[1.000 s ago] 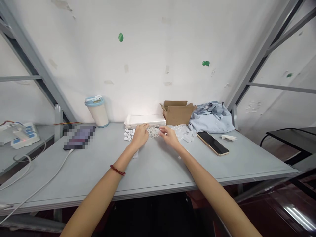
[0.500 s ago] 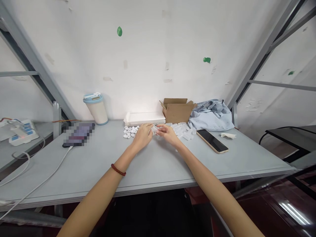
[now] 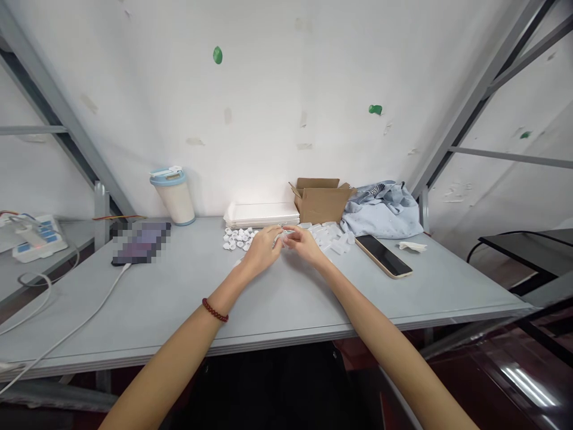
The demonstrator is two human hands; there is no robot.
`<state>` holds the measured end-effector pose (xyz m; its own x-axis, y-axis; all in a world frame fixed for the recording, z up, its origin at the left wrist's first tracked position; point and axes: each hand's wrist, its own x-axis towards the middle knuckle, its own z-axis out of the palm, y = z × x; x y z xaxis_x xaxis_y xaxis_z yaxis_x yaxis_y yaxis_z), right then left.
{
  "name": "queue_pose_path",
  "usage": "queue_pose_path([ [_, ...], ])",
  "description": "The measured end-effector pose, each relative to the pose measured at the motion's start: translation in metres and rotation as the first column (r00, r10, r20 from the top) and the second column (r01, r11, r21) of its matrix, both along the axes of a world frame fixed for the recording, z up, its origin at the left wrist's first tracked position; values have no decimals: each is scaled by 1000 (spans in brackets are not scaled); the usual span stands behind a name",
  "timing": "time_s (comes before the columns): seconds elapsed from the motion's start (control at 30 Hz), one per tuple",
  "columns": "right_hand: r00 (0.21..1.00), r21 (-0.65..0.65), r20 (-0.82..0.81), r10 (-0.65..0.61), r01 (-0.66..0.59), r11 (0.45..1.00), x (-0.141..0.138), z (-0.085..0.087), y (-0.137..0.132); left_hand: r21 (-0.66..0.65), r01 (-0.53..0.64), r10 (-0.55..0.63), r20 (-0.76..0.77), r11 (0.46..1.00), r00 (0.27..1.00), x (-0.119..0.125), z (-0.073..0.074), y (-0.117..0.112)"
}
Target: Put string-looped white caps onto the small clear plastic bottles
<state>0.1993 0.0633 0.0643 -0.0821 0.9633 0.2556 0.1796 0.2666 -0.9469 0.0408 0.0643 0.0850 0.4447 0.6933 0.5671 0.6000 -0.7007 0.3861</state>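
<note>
My left hand and my right hand meet above the table, fingertips bent in and almost touching. Pinched between them is a small translucent plastic piece, mostly covered by the fingers, so its exact kind cannot be made out. Just left of my left hand lies a spread of small white caps. Beside my right hand is a heap of clear, frosted plastic pieces, like little tubes or bottles.
Behind the hands lie a flat white stack and an open cardboard box. Bluish cloth, a phone and crumpled tissue are on the right. A lidded cup and a cabled, blurred-out device stand left on the grey table.
My hands have drawn closer together, and the fingers now cover more of the clear piece between them. My left hand has shifted slightly right. The view has moved a little.
</note>
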Motion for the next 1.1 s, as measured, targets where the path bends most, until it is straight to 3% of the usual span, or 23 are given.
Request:
queue_pose_path([
  [0.53, 997, -14, -83, 4, -5, 1000, -3, 4, -3, -212, -68, 116, 225, 975, 968, 2, 8, -4],
  [0.7, 997, 12, -70, 27, -26, 1000, -3, 5, -4, -376, -10, 159, 368, 926, 916, 1, 12, -4],
  [0.93, 997, 105, 14, 74, -75, 992, -5, 5, -7, -499, 141, 227, 604, 855, 764, -4, 8, 6],
  [1.1, 997, 104, 54, 49, -55, 993, -6, 5, -9, -502, 163, 201, 593, 850, 779, -6, 7, 8],
])
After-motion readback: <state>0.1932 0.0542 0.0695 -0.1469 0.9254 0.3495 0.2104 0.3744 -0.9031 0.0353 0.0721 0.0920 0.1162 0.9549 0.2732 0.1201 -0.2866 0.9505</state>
